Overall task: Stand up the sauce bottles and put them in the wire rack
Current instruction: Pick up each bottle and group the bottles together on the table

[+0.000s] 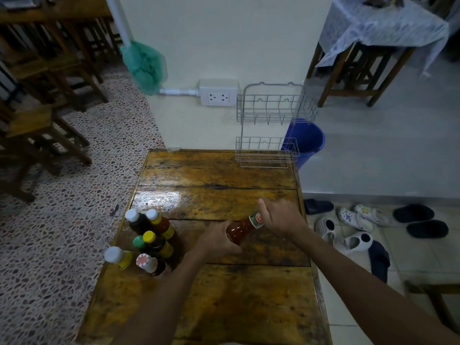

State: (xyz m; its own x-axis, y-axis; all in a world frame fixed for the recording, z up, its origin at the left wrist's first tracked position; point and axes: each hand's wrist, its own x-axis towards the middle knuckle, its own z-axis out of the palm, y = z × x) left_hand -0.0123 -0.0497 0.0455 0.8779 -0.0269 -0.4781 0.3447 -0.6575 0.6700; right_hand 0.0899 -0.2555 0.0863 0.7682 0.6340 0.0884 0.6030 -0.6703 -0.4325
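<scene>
Sauce bottle lies tilted on tabletop betw our hands, long axis lower-left to upper-right. Left hand wraps base, right hand grips cap end. Wire rack well apart, far right corner; we judge upending comes next.

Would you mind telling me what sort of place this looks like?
Probably a small, simple eatery or canteen: a cluster of sauce bottles stands on a worn wooden table, more wooden tables and stools fill the room at left, and a wire rack for condiments stands against the wall.
</scene>
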